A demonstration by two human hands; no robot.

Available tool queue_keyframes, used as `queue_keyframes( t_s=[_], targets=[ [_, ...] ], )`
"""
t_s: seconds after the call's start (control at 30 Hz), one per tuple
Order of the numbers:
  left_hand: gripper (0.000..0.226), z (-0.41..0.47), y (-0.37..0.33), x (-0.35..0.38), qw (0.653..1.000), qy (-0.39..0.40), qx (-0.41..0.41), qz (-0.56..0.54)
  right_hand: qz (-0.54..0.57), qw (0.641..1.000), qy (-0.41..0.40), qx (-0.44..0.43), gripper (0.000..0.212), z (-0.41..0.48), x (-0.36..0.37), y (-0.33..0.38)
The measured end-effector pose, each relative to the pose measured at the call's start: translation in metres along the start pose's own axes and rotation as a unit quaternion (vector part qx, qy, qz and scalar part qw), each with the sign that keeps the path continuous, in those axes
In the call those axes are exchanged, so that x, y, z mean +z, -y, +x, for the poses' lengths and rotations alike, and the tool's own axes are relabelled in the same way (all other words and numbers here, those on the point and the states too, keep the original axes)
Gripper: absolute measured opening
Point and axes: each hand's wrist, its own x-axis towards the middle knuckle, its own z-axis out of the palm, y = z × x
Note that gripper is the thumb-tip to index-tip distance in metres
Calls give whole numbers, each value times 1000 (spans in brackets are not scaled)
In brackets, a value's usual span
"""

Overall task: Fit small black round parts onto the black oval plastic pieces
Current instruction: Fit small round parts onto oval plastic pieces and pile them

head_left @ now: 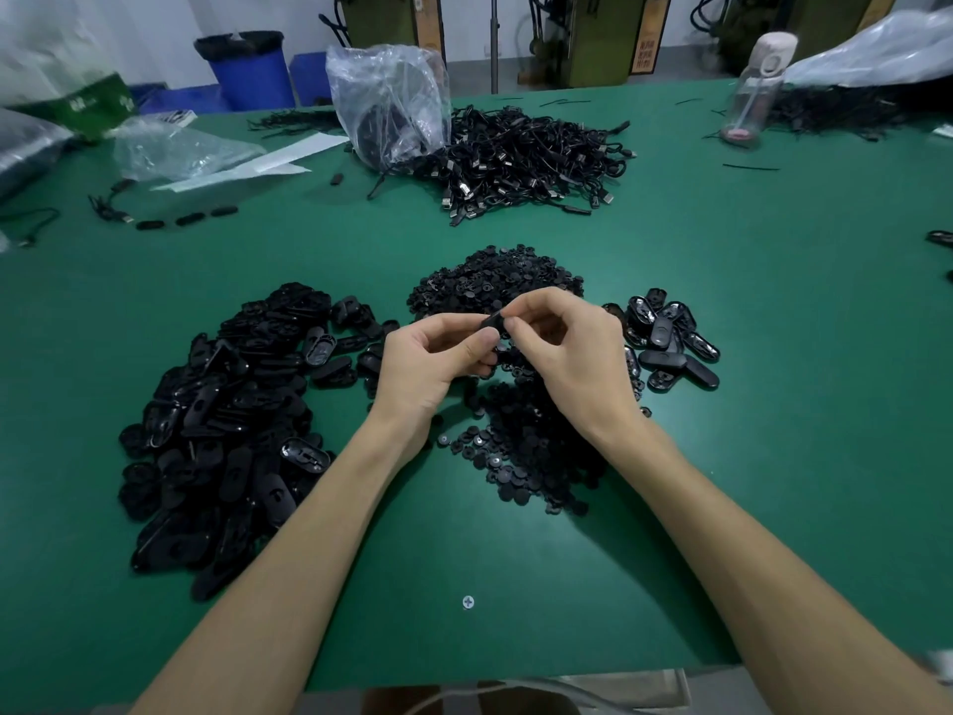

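My left hand and my right hand meet above the middle of the green table. Between their fingertips sits one black oval piece, mostly hidden by the fingers. My right thumb and forefinger pinch at its right end; whether a small round part is under them I cannot tell. A big heap of black oval pieces lies to the left. Under and behind the hands spreads a pile of small black round parts. A smaller group of oval pieces lies to the right.
A tangle of black USB cables and a clear plastic bag stand at the back centre. Crumpled plastic and paper strips lie back left, a clear water bottle back right. A blue bin stands beyond the table.
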Motion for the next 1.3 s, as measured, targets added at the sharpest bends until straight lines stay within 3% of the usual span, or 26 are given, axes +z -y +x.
queue_keyframes(
  t_s=[0.5,0.9,1.17,1.3],
  targets=[
    [25,0,0,2,1000,3,-4,-15,-47,998,-40,-33,3,-2,9,-2],
    [12,2,1,1,999,-25,-7,-20,-67,993,-1,-99,12,-8,19,-4],
    [13,2,1,2,999,-34,-17,-23,-42,997,-15,-58,24,-4,13,0],
    [12,0,-1,4,1000,-2,-6,13,-17,1000,1,-2,16,0,8,-1]
  ],
)
